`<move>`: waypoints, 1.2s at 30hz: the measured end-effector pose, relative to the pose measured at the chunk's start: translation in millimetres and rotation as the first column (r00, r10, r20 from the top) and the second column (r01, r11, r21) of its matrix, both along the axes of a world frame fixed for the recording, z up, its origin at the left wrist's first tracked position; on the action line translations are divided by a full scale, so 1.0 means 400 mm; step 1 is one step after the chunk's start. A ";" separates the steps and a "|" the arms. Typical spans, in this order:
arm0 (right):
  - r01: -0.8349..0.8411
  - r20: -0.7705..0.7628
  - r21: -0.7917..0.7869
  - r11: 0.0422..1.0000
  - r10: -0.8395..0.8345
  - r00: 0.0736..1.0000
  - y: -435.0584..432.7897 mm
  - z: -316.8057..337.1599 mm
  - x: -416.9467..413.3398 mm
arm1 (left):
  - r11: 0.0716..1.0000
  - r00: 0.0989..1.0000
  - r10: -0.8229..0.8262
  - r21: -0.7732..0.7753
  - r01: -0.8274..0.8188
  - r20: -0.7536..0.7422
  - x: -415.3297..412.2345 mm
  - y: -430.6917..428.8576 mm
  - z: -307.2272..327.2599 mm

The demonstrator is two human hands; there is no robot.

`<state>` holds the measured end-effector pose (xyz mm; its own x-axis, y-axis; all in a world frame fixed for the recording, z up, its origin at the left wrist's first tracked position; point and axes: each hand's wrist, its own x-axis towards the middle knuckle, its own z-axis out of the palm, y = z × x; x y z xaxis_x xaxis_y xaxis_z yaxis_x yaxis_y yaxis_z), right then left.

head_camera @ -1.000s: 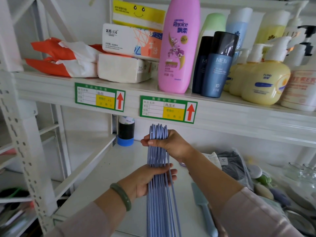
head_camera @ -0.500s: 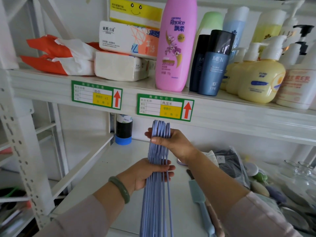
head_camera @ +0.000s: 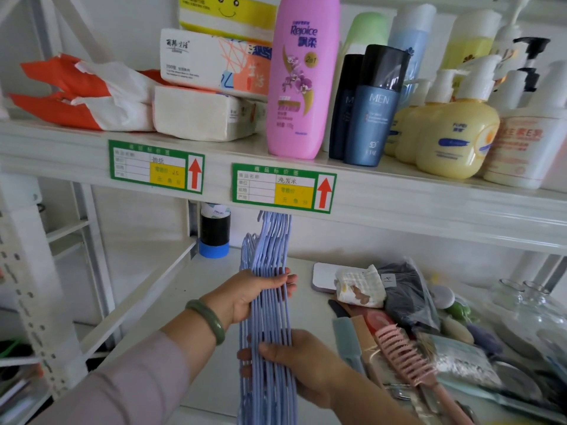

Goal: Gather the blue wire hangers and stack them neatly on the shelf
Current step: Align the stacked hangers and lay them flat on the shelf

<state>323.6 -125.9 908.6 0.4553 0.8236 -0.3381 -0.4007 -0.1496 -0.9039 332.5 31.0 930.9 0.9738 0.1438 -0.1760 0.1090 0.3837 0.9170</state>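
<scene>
Your left hand (head_camera: pixel 251 294) grips the hangers (head_camera: pixel 270 317) higher up, and your right hand (head_camera: pixel 302 363) closes around them lower down

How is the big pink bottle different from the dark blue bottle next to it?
The pink bottle is taller and wider than the dark blue bottle beside it. The pink bottle is one bright colour with a purple flower picture and the word Rejoice; the dark blue bottle has a black top half and says MEN. Both stand upright on the upper shelf, above the blue hangers held in both hands.
</scene>
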 end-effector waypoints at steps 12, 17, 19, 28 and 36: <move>0.040 -0.074 0.115 0.993 -0.032 0.997 0.043 0.038 0.036 | 1.000 0.997 0.017 0.009 -0.018 0.080 0.019 -0.017 0.031; 0.069 -0.041 0.116 0.991 -0.065 0.997 0.049 0.040 0.034 | 0.999 0.998 -0.003 0.038 0.000 0.069 0.020 -0.015 0.039; 0.076 -0.048 0.137 0.988 -0.070 0.996 0.052 0.038 0.031 | 0.997 0.998 -0.019 0.072 0.016 0.052 0.015 -0.017 0.049; 0.067 -0.047 0.174 0.982 -0.059 0.997 0.023 0.065 0.048 | 0.780 0.863 0.505 0.440 -0.445 -0.021 -0.075 0.047 -0.109; 0.007 -0.139 0.296 0.955 0.036 0.990 0.030 0.081 0.049 | 0.938 0.984 0.140 -0.302 -0.168 -0.111 -0.065 -0.050 -0.149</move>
